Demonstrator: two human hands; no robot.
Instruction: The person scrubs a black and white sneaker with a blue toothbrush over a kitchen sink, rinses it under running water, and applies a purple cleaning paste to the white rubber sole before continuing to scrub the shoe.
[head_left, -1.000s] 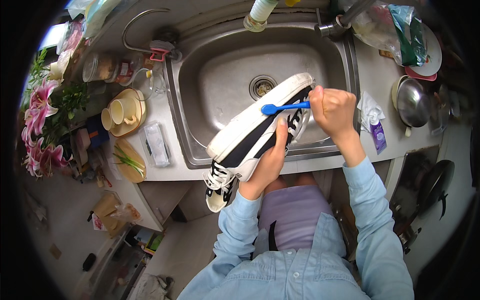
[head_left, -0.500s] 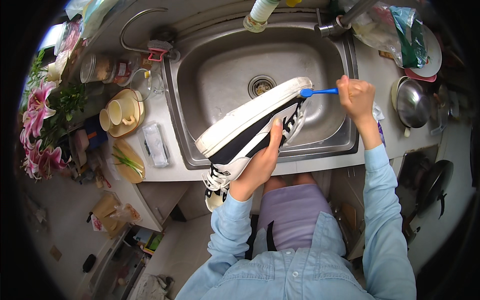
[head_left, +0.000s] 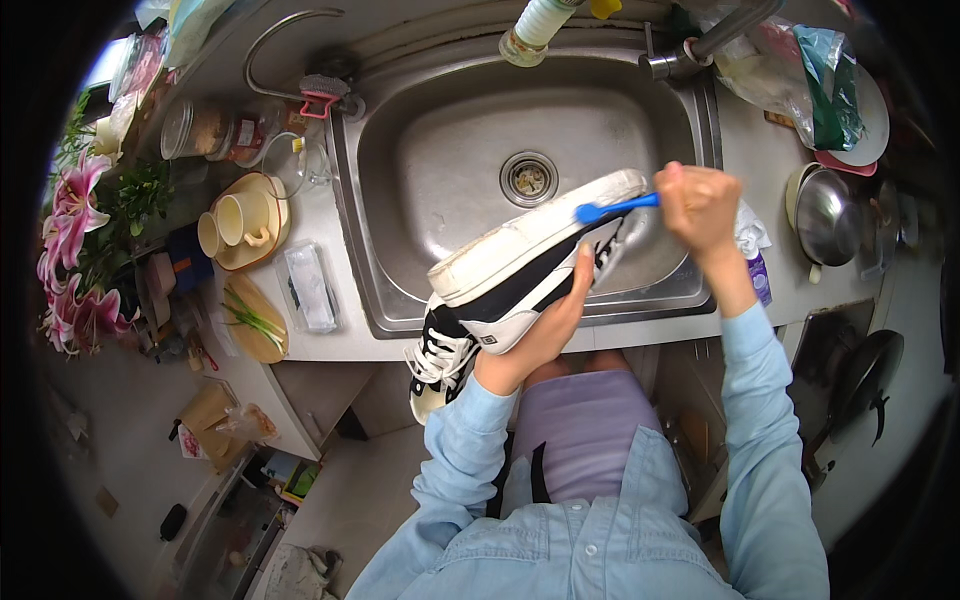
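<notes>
A black and white sneaker [head_left: 505, 275] lies on its side over the front edge of the steel sink [head_left: 450, 150], white sole turned up. My left hand [head_left: 545, 325] grips it from below, around the upper. A blue brush [head_left: 612, 207] touches the toe end of the sole, held in my right hand [head_left: 698, 208], which is closed in a fist around its handle above the sink's right side.
Tap [head_left: 700, 45] and a bottle [head_left: 535, 22] stand behind the sink. Left counter holds cream cups on a tray [head_left: 240, 225], jars [head_left: 215, 125], a wooden board [head_left: 250, 320] and pink lilies [head_left: 70, 250]. A steel pot [head_left: 828, 215] and plate [head_left: 850, 110] sit right.
The brush swept from the middle of the sole out to the toe end and has come slightly back. The shoe shifted a little in my left hand.
</notes>
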